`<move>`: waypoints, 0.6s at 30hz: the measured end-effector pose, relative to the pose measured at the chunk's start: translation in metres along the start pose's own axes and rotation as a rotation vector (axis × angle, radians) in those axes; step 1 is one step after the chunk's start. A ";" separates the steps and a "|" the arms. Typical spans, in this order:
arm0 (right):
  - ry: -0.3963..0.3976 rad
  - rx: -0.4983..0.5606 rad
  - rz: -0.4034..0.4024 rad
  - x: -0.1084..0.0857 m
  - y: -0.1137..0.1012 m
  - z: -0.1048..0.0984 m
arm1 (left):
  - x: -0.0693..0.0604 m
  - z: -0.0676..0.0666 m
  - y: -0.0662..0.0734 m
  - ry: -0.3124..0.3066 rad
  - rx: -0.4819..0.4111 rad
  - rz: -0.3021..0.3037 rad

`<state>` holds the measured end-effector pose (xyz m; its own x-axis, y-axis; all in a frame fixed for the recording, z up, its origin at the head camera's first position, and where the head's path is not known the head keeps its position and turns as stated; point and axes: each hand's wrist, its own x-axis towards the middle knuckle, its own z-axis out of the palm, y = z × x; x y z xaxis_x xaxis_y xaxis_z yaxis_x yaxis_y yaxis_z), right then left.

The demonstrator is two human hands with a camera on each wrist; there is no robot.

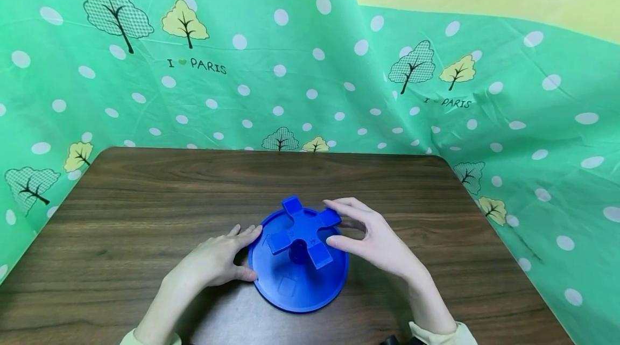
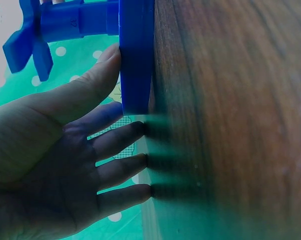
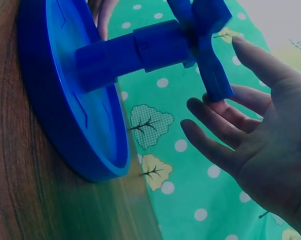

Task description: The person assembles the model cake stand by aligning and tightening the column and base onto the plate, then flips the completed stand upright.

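Note:
A blue plastic stand rests on the table: a round, rimmed base [image 1: 315, 292], a short upright column [image 3: 135, 52] and a cross-shaped top [image 1: 306, 226] with flared arms. My left hand [image 1: 215, 261] lies at the base's left side, its thumb and index finger touching the rim [image 2: 136, 65]. The other left fingers stretch out with their tips at the tabletop. On the right, my right hand [image 1: 378, 234] reaches around one arm of the cross. A fingertip touches that arm's end in the right wrist view, while the thumb [image 3: 258, 57] stands apart from it.
The stand is on a dark wood-grain table [image 1: 160, 199] with rounded far corners. Behind and beside the table hangs a green cloth [image 1: 290, 92] with white dots and printed trees. A small black object [image 1: 389, 340] shows at the bottom edge near the right sleeve.

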<state>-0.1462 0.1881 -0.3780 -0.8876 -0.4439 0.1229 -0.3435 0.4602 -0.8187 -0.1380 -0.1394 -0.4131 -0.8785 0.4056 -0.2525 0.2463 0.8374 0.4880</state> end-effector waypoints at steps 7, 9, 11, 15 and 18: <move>-0.014 -0.020 -0.027 0.000 0.003 -0.005 | 0.001 0.001 0.000 0.000 0.001 0.001; -0.021 -0.029 -0.035 -0.001 0.003 -0.006 | 0.001 0.001 0.000 0.000 0.002 0.002; -0.033 -0.039 -0.037 -0.001 0.002 -0.007 | 0.001 0.001 0.000 -0.002 -0.001 0.001; -0.055 -0.056 -0.047 -0.002 0.001 -0.008 | 0.000 0.001 -0.001 -0.001 -0.003 0.001; -0.072 -0.054 -0.066 -0.003 0.000 -0.008 | 0.000 0.001 -0.001 0.001 -0.003 0.005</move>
<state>-0.1464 0.1959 -0.3740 -0.8390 -0.5275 0.1332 -0.4179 0.4682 -0.7786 -0.1382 -0.1395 -0.4143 -0.8777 0.4094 -0.2492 0.2496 0.8343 0.4916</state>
